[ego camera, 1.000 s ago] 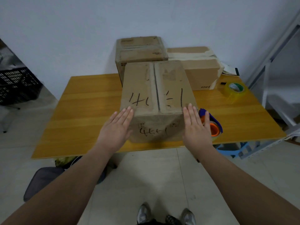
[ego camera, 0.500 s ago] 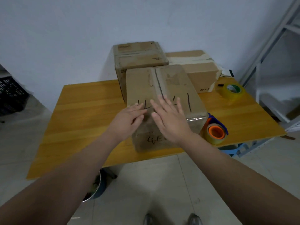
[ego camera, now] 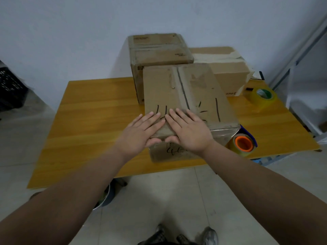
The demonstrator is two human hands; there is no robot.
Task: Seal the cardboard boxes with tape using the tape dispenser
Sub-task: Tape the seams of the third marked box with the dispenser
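Nothing is gripped: the left hand (ego camera: 139, 133) and right hand (ego camera: 189, 131) are pressed flat, fingers straight, on the near top edge of the closed brown cardboard box with black marker scrawls (ego camera: 185, 89), set on the yellow wooden table (ego camera: 92, 121). The orange-cored tape dispenser (ego camera: 244, 143) is seen just beside its right corner. Two further cardboard boxes (ego camera: 157, 48) are placed behind.

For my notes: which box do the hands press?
The front box with black writing; left hand and right hand lie flat on it. Two other boxes stand behind.
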